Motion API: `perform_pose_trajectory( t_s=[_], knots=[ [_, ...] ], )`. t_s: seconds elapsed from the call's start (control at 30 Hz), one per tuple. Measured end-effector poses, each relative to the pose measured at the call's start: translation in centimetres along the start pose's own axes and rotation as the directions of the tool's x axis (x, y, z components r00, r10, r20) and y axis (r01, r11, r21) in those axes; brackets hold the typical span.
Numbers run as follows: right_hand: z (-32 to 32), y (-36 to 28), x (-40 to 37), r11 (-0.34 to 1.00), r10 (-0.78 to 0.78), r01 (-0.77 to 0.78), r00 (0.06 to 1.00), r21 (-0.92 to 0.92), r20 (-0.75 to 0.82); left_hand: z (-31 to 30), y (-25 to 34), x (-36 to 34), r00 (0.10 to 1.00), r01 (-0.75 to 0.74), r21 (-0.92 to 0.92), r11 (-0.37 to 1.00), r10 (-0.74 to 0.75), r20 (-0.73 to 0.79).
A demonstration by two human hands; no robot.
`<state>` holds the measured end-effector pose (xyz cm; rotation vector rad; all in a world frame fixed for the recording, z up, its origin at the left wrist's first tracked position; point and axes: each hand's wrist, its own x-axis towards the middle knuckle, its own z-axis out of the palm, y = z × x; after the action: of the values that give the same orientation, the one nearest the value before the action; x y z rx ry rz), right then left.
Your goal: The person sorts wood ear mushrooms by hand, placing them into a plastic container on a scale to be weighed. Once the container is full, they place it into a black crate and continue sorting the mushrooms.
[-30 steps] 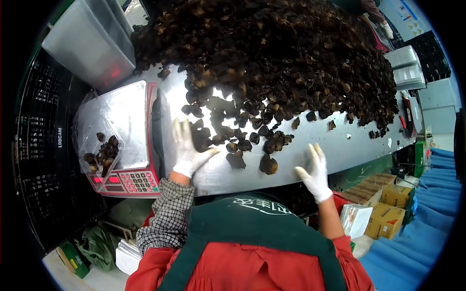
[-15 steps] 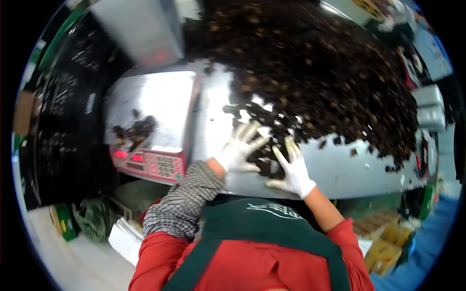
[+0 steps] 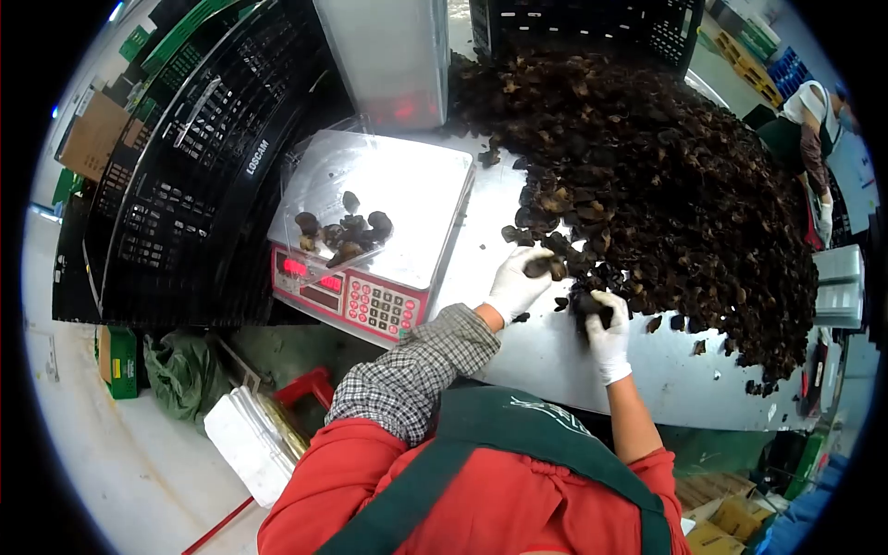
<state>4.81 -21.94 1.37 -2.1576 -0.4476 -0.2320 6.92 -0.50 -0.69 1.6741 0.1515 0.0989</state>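
Observation:
Dark brown mushroom-like pieces form a large pile (image 3: 666, 194) on the metal table (image 3: 546, 356). At the pile's near left edge, my left hand (image 3: 520, 285), in a white glove, has its fingers closed on a brownish piece (image 3: 544, 267). Just to its right my gloved right hand (image 3: 608, 335) is curled round dark pieces (image 3: 586, 305). On the left, a red and silver scale (image 3: 393, 199) bears a clear tray with several dark pieces (image 3: 347, 231) in it; its red digits are lit.
A tall grey container (image 3: 384, 60) stands behind the scale. Black crates rise at the left (image 3: 185, 185) and behind the pile (image 3: 592, 32). Another person (image 3: 809, 120) stands at the far right. Pale green containers (image 3: 840, 285) sit at the table's right end.
Both hands were spread over the loose pieces and have now closed on some. The view has shifted, so the scale and hands appear further right.

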Motion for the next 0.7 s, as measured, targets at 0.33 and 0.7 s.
perform_pose_trajectory(
  t_s=[0.33, 0.7],
  knots=[
    [-1.5, -6.5, 4.1, -0.082, 0.560, -0.446, 0.719, 0.891, 0.412, -9.9, 10.7, -2.9, 0.922, 0.355, -0.934, 0.049, -0.182, 0.341],
    [8.8, -21.6, 12.0, -0.154, 0.180, -0.618, 0.749, 0.771, 0.637, -23.2, 13.9, -5.0, 0.989, 0.107, -0.994, -0.031, -0.096, 0.110]
  ],
)
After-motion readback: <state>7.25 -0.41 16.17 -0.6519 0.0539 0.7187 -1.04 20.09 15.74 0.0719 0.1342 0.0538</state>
